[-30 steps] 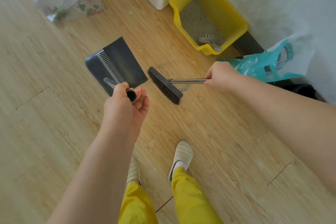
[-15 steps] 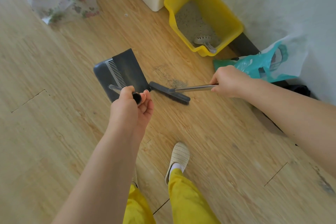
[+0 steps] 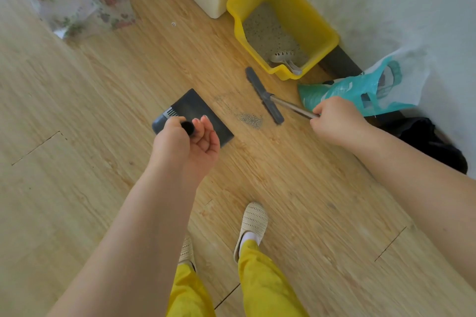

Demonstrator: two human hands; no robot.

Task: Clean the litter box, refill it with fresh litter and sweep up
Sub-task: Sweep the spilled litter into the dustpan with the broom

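Grey spilled litter (image 3: 251, 120) now lies exposed on the wooden floor (image 3: 77, 162), because the broom head (image 3: 264, 95) has swung back to its 2 o'clock. Right hand (image 3: 337, 123) grips the broom handle; left hand (image 3: 189, 141), fingers curled, holds the dustpan (image 3: 201, 113) at 9 o'clock. Another sweep is needed.

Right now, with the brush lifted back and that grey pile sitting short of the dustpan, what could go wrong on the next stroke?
1. The litter pile lies apart from the dustpan lip, so a hard stroke of the brush could scatter grains past the pan's sides.
2. The left hand holds only the handle end, so the pan may lift or slide and let grains slip under.
3. The brush's backswing passes near the yellow litter box and teal bag; it might knock them.
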